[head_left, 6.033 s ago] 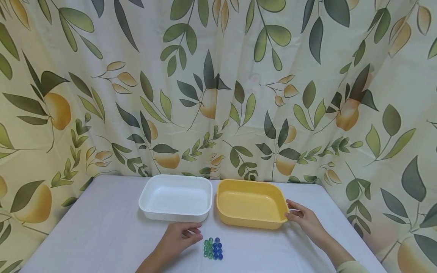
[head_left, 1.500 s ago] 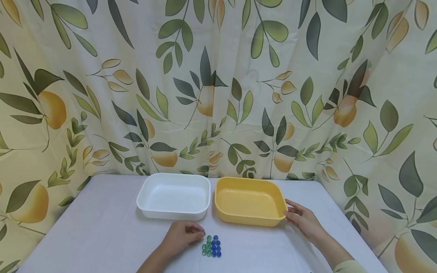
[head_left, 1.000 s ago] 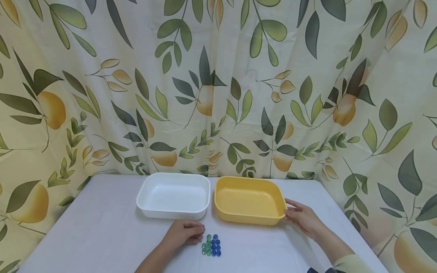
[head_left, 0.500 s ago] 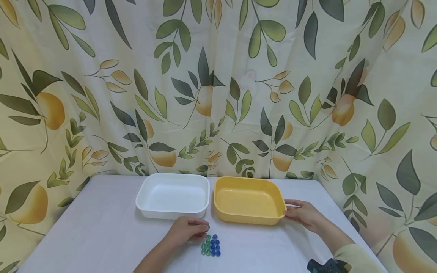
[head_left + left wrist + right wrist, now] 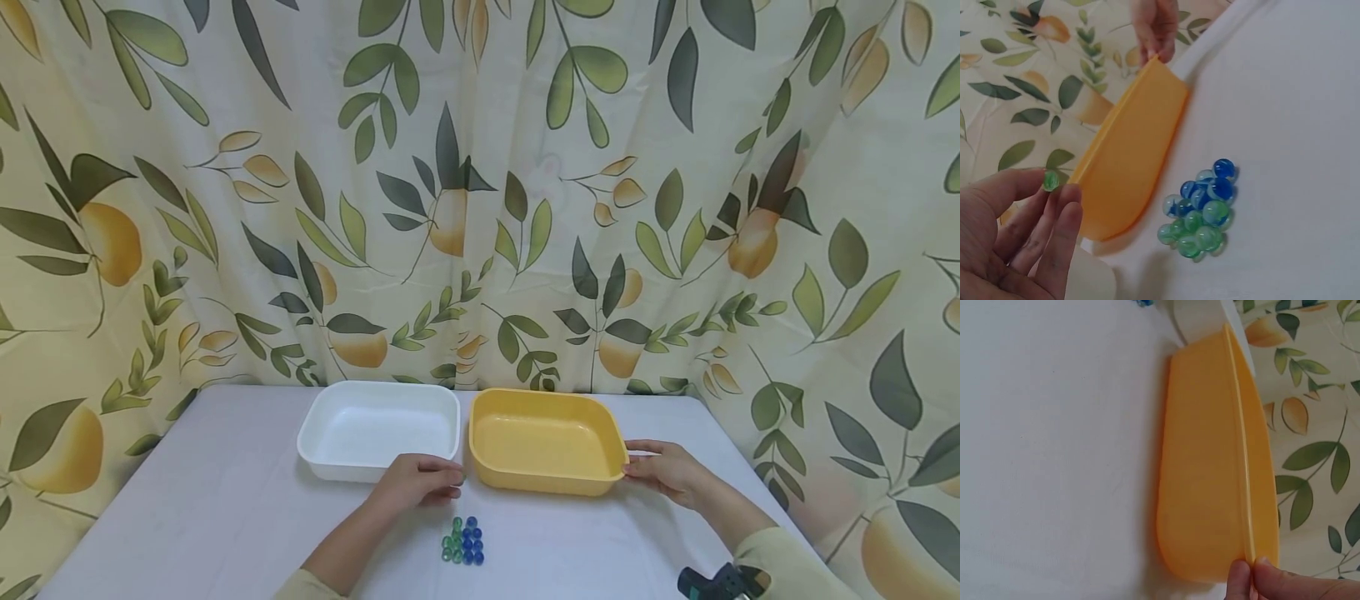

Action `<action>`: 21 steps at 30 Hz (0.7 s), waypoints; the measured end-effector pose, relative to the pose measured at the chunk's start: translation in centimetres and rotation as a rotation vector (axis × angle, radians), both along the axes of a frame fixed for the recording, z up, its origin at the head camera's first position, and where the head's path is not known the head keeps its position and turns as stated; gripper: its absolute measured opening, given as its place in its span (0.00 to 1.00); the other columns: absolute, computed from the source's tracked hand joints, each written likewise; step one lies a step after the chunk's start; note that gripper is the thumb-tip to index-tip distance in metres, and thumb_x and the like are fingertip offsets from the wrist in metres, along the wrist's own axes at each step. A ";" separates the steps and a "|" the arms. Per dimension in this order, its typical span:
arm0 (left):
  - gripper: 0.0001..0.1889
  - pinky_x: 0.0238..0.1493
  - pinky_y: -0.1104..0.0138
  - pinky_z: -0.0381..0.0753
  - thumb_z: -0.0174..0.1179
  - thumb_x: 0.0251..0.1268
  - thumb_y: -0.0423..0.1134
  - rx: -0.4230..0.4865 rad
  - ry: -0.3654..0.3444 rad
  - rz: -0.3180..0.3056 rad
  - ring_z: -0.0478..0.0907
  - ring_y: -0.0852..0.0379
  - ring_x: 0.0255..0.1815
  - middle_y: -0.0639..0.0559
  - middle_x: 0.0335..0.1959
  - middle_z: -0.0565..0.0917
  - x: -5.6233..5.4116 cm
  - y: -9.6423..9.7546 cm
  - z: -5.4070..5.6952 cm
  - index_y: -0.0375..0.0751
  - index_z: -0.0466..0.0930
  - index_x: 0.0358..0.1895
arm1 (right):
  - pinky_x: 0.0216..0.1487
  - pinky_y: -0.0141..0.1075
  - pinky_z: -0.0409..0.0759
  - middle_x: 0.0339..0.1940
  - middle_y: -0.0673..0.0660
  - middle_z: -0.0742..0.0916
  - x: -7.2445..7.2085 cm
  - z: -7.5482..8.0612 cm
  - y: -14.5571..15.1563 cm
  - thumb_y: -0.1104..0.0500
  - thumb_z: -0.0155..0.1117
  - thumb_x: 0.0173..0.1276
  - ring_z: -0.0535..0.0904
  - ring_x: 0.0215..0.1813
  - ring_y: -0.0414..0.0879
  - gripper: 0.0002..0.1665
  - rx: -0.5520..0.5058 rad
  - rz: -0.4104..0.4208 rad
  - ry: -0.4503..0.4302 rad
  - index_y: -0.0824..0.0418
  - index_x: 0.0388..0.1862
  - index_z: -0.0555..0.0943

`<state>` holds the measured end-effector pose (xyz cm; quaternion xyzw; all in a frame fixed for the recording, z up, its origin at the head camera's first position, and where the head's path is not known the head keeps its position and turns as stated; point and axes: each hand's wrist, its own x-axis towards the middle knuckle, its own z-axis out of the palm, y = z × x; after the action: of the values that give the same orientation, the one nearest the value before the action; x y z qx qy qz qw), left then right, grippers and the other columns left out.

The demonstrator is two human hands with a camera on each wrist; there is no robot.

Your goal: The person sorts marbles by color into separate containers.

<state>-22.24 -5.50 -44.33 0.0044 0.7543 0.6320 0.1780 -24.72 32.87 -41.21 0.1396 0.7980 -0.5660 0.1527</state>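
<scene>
My left hand [image 5: 414, 485] pinches a green marble [image 5: 1050, 180] between thumb and finger, as the left wrist view shows. It hovers at the front right corner of the white tray [image 5: 330, 468], partly covering that tray's front wall. Below it on the table lie green marbles [image 5: 457, 543] and, to their right, blue marbles [image 5: 473, 546], close together in short rows. The right hand [image 5: 671, 477] grips the right end of the yellow tray [image 5: 543, 482]; in the right wrist view its thumb and finger pinch the rim.
Both trays stand side by side at the back of the white-covered table [image 5: 202, 492], a narrow gap between them. A patterned curtain [image 5: 495, 208] hangs right behind. A dark device [image 5: 720, 583] sits by the right sleeve.
A green marble has left the back of the group and is now in my left hand. That hand has risen toward the white tray's front right corner. The right hand stays on the yellow tray.
</scene>
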 end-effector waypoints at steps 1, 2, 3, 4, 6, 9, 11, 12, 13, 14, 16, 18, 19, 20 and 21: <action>0.18 0.41 0.66 0.89 0.67 0.63 0.41 -0.004 -0.002 0.003 0.86 0.57 0.37 0.46 0.39 0.88 -0.1 0.1 0.2 0.34 0.83 0.52 | 0.51 0.41 0.86 0.53 0.72 0.81 0.0 0.0 0.0 0.72 0.64 0.66 0.87 0.39 0.46 0.38 -0.002 -0.003 -0.003 0.78 0.70 0.59; 0.18 0.41 0.67 0.89 0.67 0.64 0.41 -0.002 -0.003 0.008 0.86 0.57 0.37 0.45 0.39 0.88 -0.3 0.1 0.3 0.34 0.83 0.52 | 0.51 0.41 0.86 0.53 0.72 0.82 -0.1 0.0 0.0 0.72 0.64 0.65 0.87 0.39 0.46 0.38 -0.004 -0.005 -0.005 0.78 0.70 0.59; 0.18 0.41 0.67 0.89 0.67 0.64 0.41 0.002 -0.003 0.015 0.86 0.57 0.37 0.45 0.39 0.88 -0.4 0.2 0.5 0.33 0.83 0.52 | 0.51 0.41 0.86 0.52 0.71 0.82 -0.1 0.0 0.0 0.72 0.64 0.65 0.87 0.39 0.46 0.38 -0.006 -0.007 -0.007 0.78 0.70 0.59; 0.18 0.41 0.67 0.89 0.67 0.64 0.40 0.009 0.000 0.023 0.87 0.57 0.37 0.45 0.40 0.88 -0.5 0.2 0.6 0.33 0.83 0.52 | 0.51 0.41 0.86 0.52 0.71 0.82 -0.1 0.0 0.0 0.72 0.64 0.65 0.87 0.39 0.46 0.38 -0.005 -0.007 -0.009 0.78 0.70 0.59; 0.18 0.41 0.67 0.89 0.67 0.64 0.40 0.018 0.007 0.039 0.87 0.57 0.37 0.45 0.39 0.88 -0.6 0.3 0.9 0.33 0.83 0.52 | 0.51 0.40 0.86 0.53 0.71 0.82 -0.2 0.0 0.0 0.71 0.65 0.65 0.87 0.39 0.46 0.39 -0.003 -0.010 -0.014 0.77 0.71 0.59; 0.18 0.41 0.67 0.89 0.68 0.63 0.41 0.019 0.013 0.059 0.87 0.56 0.37 0.45 0.38 0.88 -0.9 0.5 1.2 0.34 0.84 0.51 | 0.50 0.38 0.87 0.55 0.72 0.80 -0.2 0.1 0.0 0.70 0.65 0.65 0.87 0.40 0.47 0.39 0.002 -0.011 -0.020 0.76 0.71 0.59; 0.17 0.41 0.68 0.88 0.68 0.62 0.42 0.007 0.013 0.065 0.87 0.56 0.37 0.44 0.39 0.88 -1.2 0.6 1.5 0.35 0.84 0.50 | 0.50 0.36 0.87 0.57 0.73 0.79 -0.1 0.1 0.0 0.70 0.66 0.65 0.87 0.40 0.47 0.40 0.002 -0.012 -0.025 0.75 0.71 0.59; 0.17 0.41 0.68 0.88 0.68 0.62 0.42 0.006 0.014 0.069 0.87 0.55 0.38 0.43 0.40 0.88 -1.4 0.7 1.6 0.36 0.85 0.50 | 0.49 0.36 0.87 0.58 0.74 0.78 -0.1 0.1 0.0 0.70 0.65 0.65 0.87 0.40 0.47 0.40 -0.001 -0.013 -0.027 0.75 0.72 0.59; 0.17 0.41 0.68 0.88 0.68 0.62 0.42 0.006 0.014 0.072 0.87 0.55 0.39 0.42 0.41 0.88 -1.6 0.8 1.8 0.36 0.85 0.49 | 0.49 0.36 0.87 0.58 0.74 0.78 -0.1 0.1 0.1 0.70 0.65 0.66 0.87 0.40 0.47 0.40 -0.004 -0.013 -0.029 0.75 0.72 0.58; 0.17 0.41 0.68 0.88 0.68 0.62 0.42 0.008 0.014 0.074 0.87 0.53 0.40 0.41 0.42 0.88 -1.8 1.0 1.9 0.36 0.85 0.49 | 0.49 0.36 0.87 0.59 0.74 0.77 -0.1 0.1 0.1 0.70 0.66 0.65 0.87 0.40 0.47 0.40 -0.008 -0.014 -0.030 0.75 0.72 0.58; 0.16 0.41 0.68 0.88 0.68 0.62 0.42 0.010 0.015 0.082 0.87 0.50 0.42 0.41 0.42 0.88 -2.1 1.2 2.2 0.36 0.85 0.49 | 0.50 0.36 0.86 0.60 0.75 0.77 -0.1 0.2 0.1 0.70 0.65 0.66 0.87 0.40 0.47 0.40 -0.014 -0.013 -0.033 0.75 0.72 0.58; 0.17 0.41 0.68 0.88 0.68 0.62 0.41 0.006 0.009 0.090 0.87 0.49 0.43 0.42 0.40 0.88 -2.4 1.5 2.5 0.36 0.84 0.49 | 0.50 0.36 0.86 0.59 0.74 0.78 0.0 0.2 0.1 0.70 0.65 0.66 0.87 0.40 0.47 0.40 -0.018 -0.012 -0.033 0.75 0.72 0.58; 0.17 0.41 0.68 0.88 0.69 0.61 0.42 0.000 0.008 0.094 0.87 0.50 0.43 0.43 0.39 0.88 -2.5 1.7 2.6 0.36 0.84 0.50 | 0.50 0.36 0.87 0.58 0.74 0.78 0.0 0.2 0.1 0.70 0.65 0.66 0.87 0.40 0.47 0.40 -0.019 -0.012 -0.033 0.75 0.72 0.58; 0.18 0.41 0.68 0.88 0.69 0.61 0.42 -0.005 0.006 0.097 0.87 0.50 0.42 0.44 0.39 0.88 -2.6 1.9 2.7 0.36 0.84 0.50 | 0.49 0.36 0.87 0.57 0.73 0.79 0.0 0.2 0.1 0.70 0.65 0.66 0.87 0.40 0.47 0.39 -0.020 -0.013 -0.034 0.75 0.72 0.59; 0.18 0.41 0.68 0.88 0.69 0.61 0.43 -0.017 0.005 0.100 0.87 0.52 0.41 0.46 0.38 0.88 -2.7 2.1 2.9 0.36 0.84 0.50 | 0.49 0.36 0.87 0.56 0.73 0.79 0.0 0.2 0.1 0.70 0.65 0.66 0.87 0.40 0.46 0.39 -0.021 -0.013 -0.034 0.75 0.72 0.59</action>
<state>-24.94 -3.43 -41.48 -0.0334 0.7593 0.6337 0.1444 -24.77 32.97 -40.97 0.1529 0.7885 -0.5727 0.1639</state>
